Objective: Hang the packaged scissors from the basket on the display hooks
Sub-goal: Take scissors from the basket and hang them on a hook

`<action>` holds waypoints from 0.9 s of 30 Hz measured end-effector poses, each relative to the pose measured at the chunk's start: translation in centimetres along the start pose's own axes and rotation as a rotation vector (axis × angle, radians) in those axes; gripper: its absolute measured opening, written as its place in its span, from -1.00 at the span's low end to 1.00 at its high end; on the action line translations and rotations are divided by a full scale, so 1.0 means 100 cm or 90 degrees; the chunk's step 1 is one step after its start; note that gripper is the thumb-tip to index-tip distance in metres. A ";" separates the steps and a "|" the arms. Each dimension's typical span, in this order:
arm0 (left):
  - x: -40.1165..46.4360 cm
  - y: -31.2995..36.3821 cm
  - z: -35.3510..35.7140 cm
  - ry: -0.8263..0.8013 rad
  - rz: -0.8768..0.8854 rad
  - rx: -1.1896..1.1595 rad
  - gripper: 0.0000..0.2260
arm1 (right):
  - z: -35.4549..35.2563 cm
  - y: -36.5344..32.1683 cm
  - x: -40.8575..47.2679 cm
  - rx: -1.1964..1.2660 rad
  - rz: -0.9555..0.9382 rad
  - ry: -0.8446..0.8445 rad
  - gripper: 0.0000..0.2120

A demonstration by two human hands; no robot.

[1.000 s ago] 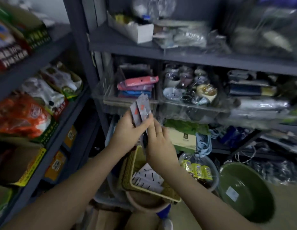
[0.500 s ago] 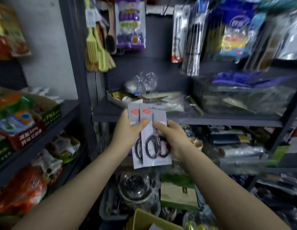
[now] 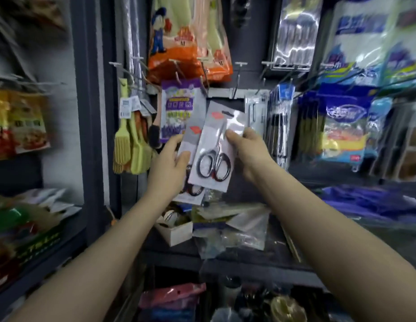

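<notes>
Two scissors packs [image 3: 215, 147], seemingly.

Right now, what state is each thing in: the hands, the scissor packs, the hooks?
Left hand: gripping the rear scissors pack.
Right hand: pinching the front scissors pack, tilted, unhung.
Bare hook: empty, above the packs.
Yellow brushes: hanging.
Purple packet: hanging.

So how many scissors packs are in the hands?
2: front pack pinched by the right hand, back pack gripped by the left hand. More could hide behind.
</notes>
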State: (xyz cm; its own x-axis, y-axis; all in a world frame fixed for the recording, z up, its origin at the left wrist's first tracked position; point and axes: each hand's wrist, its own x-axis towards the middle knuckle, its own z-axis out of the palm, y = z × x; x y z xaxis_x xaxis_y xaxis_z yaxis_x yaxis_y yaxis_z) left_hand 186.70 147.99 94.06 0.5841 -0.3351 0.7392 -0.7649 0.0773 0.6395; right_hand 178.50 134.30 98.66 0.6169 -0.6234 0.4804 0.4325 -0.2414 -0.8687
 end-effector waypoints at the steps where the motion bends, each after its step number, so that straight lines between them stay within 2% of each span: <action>1: 0.009 0.000 0.004 0.010 0.013 0.028 -0.66 | -0.001 -0.005 0.013 0.023 0.002 0.009 -0.91; 3: 0.022 -0.002 0.013 0.041 0.029 0.090 -0.65 | -0.006 -0.012 0.038 0.069 0.005 0.034 -0.91; 5: 0.033 -0.004 0.020 0.071 0.037 0.152 -0.64 | -0.014 -0.015 0.061 0.100 0.000 0.061 -0.75; 9: 0.049 -0.008 0.025 0.077 0.025 0.176 -0.66 | -0.022 -0.019 0.088 -0.012 -0.052 0.072 -0.57; 10: 0.051 -0.009 0.025 0.073 0.022 0.164 -0.66 | -0.024 -0.020 0.096 -0.041 -0.068 0.063 -0.59; 13: 0.058 -0.008 0.025 0.085 0.009 0.095 -0.69 | -0.023 -0.026 0.106 -0.090 -0.096 0.049 -0.88; 14: 0.059 -0.008 0.025 0.089 0.003 0.069 -0.70 | -0.022 -0.027 0.111 -0.093 -0.102 0.054 -0.90; 17: 0.060 -0.007 0.025 0.086 -0.009 0.024 -0.74 | -0.018 -0.026 0.116 -0.104 -0.121 0.058 -0.86; 20: 0.062 -0.006 0.025 0.088 0.004 -0.012 -0.77 | -0.014 -0.026 0.120 -0.124 -0.147 0.069 -0.63; 21: 0.063 -0.005 0.024 0.093 0.010 -0.029 -0.78 | -0.014 -0.028 0.118 -0.123 -0.158 0.070 -0.62; 25: 0.068 0.004 0.021 0.099 0.035 -0.053 -0.78 | -0.014 -0.032 0.120 -0.114 -0.167 0.093 -0.94; 27: 0.069 0.008 0.022 0.085 0.037 -0.039 -0.78 | -0.013 -0.031 0.125 -0.119 -0.157 0.101 -0.90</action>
State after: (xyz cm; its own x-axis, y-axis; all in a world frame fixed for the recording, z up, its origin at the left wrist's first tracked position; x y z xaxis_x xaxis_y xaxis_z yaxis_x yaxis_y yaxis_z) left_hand 189.52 143.65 99.24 0.5733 -0.2009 0.7943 -0.7828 0.1518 0.6034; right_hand 183.98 126.29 107.18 0.3925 -0.6336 0.6667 0.4183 -0.5226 -0.7429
